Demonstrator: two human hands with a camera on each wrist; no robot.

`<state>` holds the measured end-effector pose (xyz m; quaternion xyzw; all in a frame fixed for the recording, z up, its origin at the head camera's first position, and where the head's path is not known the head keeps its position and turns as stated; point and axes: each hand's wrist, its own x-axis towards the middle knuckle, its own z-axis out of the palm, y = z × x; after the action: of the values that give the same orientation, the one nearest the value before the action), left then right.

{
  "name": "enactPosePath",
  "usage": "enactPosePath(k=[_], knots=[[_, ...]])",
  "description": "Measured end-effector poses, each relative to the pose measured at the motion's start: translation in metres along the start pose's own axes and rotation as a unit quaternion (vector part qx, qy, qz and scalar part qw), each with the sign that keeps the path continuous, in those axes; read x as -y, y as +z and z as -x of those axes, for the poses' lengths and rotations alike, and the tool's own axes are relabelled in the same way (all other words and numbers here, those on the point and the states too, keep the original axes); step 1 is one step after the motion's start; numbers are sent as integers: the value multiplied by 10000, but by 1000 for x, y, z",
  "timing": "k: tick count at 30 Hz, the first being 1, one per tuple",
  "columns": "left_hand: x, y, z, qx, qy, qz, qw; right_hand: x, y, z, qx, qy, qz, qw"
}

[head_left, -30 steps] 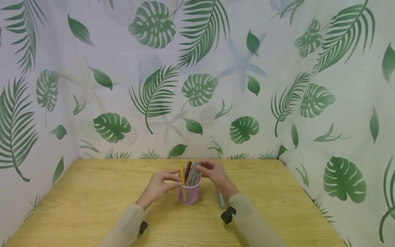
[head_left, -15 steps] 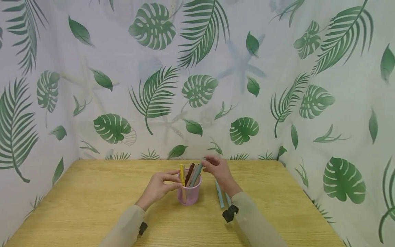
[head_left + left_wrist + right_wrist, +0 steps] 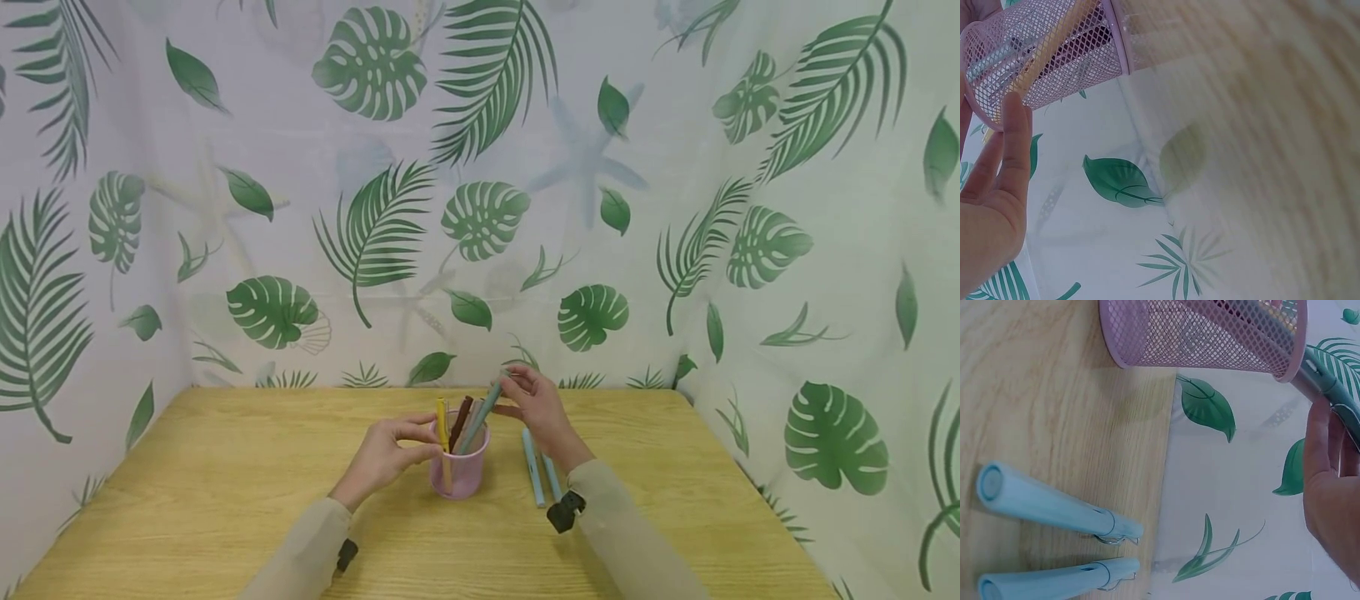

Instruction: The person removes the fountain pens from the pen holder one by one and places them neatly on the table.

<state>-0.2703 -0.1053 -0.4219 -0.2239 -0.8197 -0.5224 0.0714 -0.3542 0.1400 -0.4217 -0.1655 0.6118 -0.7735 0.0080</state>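
Observation:
The pink mesh pen holder (image 3: 468, 477) stands upright on the table with several pens inside. My left hand (image 3: 388, 457) holds it at the rim's left side, thumb in front and fingers behind; in the left wrist view a fingertip (image 3: 1015, 106) lies against the mesh. My right hand (image 3: 542, 415) pinches the upper end of a grey-green pen (image 3: 486, 414), which leans to the right with its lower end inside the holder. A yellow pen (image 3: 441, 423) and a dark brown pen (image 3: 461, 423) also stick out of the holder.
Two light blue pens (image 3: 1047, 495) with clips lie side by side on the wooden table (image 3: 247, 467), right of the holder and near my right forearm. A leaf-printed cloth backdrop (image 3: 405, 350) rises behind the table and along both sides.
My right hand has moved up and right, drawing the grey-green pen partly out and tilting it. Both light blue pens now show more fully. The left hand has stayed at the holder.

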Motion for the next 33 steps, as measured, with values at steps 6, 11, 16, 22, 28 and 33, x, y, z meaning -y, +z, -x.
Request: enactPosePath(k=[6,11,16,22,28,33], knots=[[1,-1,0,20,9,12,10000,0,1,0,17,-75,-76,9999],[0,0,0,3,13,-23,10000,-2,-1,1,194,-181,52,9996],[17,4,-5,-98,-2,-11,10000,0,-2,0,430,-276,75,9987],[31,5,-8,-68,78,-17,9999,10,0,2,439,-272,-111,9986],[1,-1,0,10,-33,36,10000,11,0,1,280,-441,-263,9983],[0,-1,0,12,-52,34,10000,11,-1,-1,204,-514,-234,9982]])
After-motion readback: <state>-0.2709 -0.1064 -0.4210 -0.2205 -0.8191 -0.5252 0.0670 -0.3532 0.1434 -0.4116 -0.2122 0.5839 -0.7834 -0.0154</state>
